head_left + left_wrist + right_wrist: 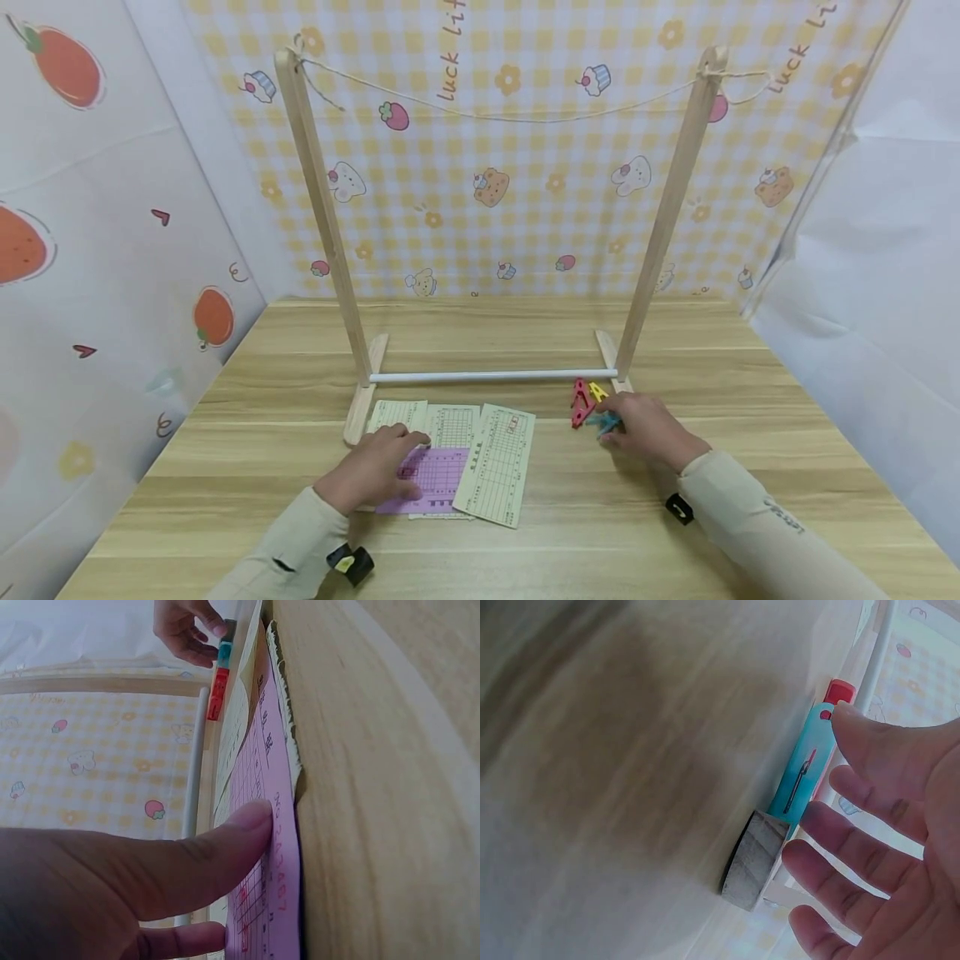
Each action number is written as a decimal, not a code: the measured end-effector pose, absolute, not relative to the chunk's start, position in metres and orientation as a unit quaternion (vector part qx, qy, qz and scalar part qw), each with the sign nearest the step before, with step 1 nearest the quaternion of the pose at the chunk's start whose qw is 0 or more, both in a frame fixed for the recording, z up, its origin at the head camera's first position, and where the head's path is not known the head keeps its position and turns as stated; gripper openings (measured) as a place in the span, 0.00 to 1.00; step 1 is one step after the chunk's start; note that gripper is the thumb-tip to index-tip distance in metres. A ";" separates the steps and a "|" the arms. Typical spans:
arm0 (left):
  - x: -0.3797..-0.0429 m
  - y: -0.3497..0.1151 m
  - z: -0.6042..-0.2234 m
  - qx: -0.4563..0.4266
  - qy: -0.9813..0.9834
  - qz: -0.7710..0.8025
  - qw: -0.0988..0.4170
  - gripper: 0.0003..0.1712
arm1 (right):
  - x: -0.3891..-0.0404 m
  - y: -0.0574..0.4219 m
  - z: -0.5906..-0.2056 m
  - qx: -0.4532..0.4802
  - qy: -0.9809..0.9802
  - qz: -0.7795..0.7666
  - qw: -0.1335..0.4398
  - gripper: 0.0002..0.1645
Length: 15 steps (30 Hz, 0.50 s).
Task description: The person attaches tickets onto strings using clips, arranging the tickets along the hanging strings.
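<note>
My left hand (378,468) rests on a purple printed slip (442,477), thumb and fingers spread apart. In the left wrist view the thumb (244,825) lies along the slip's face. Several pale green printed slips lie about it, one tilted slip (501,467) on the right overlapping its edge. My right hand (648,429) is at a teal clothespin (806,765) on the table, fingers loosely extended; the thumb tip is by the pin's end. Beside it lie a red clothespin (581,404) and a yellow clothespin (597,392), the latter partly behind the hand.
A wooden frame stands behind the slips, with a left post (326,225), a right post (667,225) and a white bottom rod (491,377). A slack string (510,119) spans the post tops. The wood-grain table (592,550) extends around both hands.
</note>
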<state>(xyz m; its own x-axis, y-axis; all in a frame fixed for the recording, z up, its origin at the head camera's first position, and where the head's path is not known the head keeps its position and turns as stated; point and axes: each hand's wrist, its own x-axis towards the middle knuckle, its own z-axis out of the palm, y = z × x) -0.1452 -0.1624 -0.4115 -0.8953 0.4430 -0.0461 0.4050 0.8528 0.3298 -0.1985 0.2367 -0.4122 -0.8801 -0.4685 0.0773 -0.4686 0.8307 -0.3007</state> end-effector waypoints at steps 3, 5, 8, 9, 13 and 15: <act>-0.145 -0.163 -0.412 0.217 0.962 0.157 0.059 0.39 | -0.199 0.236 -0.413 0.246 -0.956 0.157 -0.003 0.22; -0.145 -0.163 -0.411 0.214 0.962 0.158 0.057 0.40 | -0.200 0.236 -0.414 0.251 -0.955 0.157 -0.005 0.22; -0.144 -0.163 -0.411 0.211 0.963 0.161 0.050 0.41 | -0.200 0.235 -0.414 0.263 -0.952 0.157 -0.003 0.20; -0.144 -0.163 -0.411 0.211 0.963 0.162 0.046 0.41 | -0.200 0.235 -0.414 0.264 -0.952 0.157 -0.004 0.19; -0.145 -0.162 -0.410 0.215 0.962 0.164 0.034 0.38 | -0.200 0.234 -0.414 0.265 -0.951 0.156 -0.008 0.15; -0.145 -0.162 -0.409 0.214 0.962 0.166 0.033 0.36 | -0.200 0.234 -0.414 0.265 -0.952 0.155 -0.011 0.14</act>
<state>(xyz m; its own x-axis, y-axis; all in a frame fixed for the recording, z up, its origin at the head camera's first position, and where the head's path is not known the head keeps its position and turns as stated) -0.1449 -0.1617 -0.4090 -0.9065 0.4222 0.0078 0.4003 0.8533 0.3341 -0.2002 0.2337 -0.4137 -0.8598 -0.5070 0.0617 -0.5004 0.8120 -0.3006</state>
